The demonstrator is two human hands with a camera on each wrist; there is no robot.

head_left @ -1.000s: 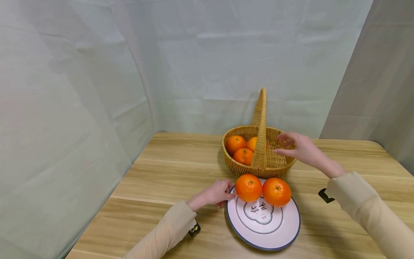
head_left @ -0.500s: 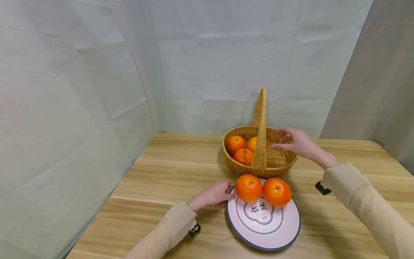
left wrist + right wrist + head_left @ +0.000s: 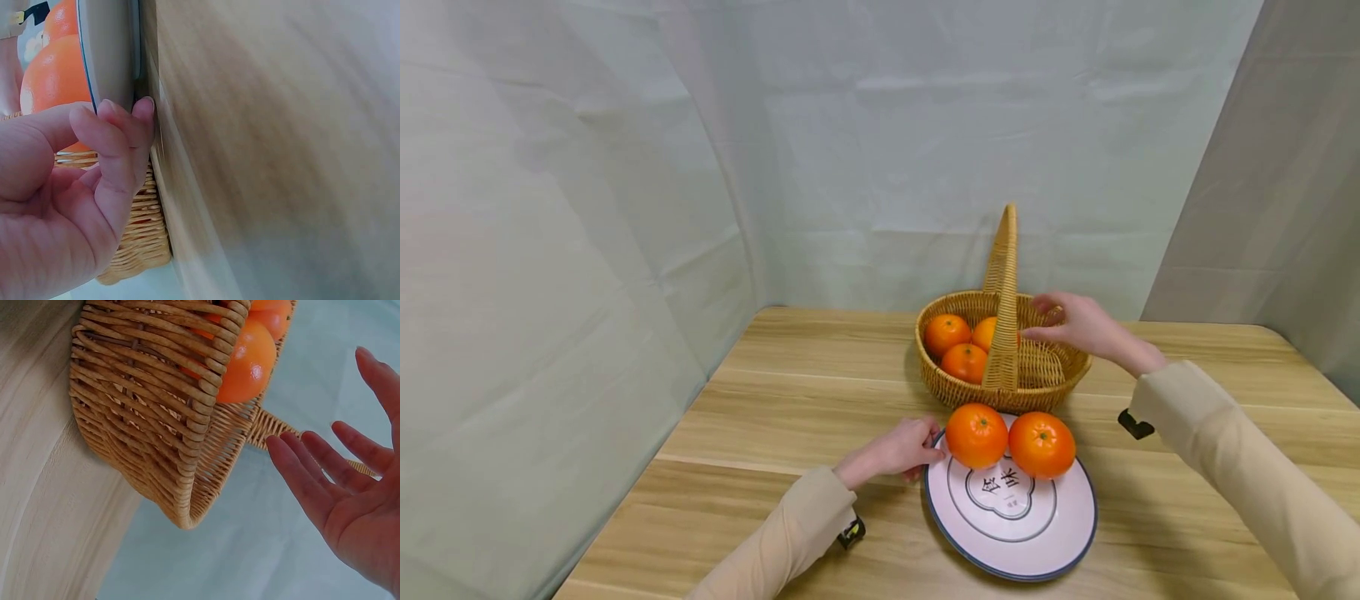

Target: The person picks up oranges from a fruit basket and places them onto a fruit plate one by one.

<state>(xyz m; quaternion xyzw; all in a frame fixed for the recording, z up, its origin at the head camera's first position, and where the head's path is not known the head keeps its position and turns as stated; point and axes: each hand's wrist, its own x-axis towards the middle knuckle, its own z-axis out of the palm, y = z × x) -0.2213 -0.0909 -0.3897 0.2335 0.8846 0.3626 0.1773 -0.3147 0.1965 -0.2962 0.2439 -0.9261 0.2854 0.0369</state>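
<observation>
Head view: the right hand [image 3: 1081,322], fingers parted in a loose curve and holding nothing, hovers over the right side of the one basket [image 3: 953,392], with three oranges [image 3: 947,335] visible inside on the left, while the left hand [image 3: 899,448] grips the left rim of the one plate [image 3: 1015,552], where two more oranges [image 3: 976,436] sit side by side. The oranges look smooth, firm and probably light, apt to roll, so fingers cupped round the middle should suit; the plate seems stiff and perhaps breakable, best held by its rim.
</observation>
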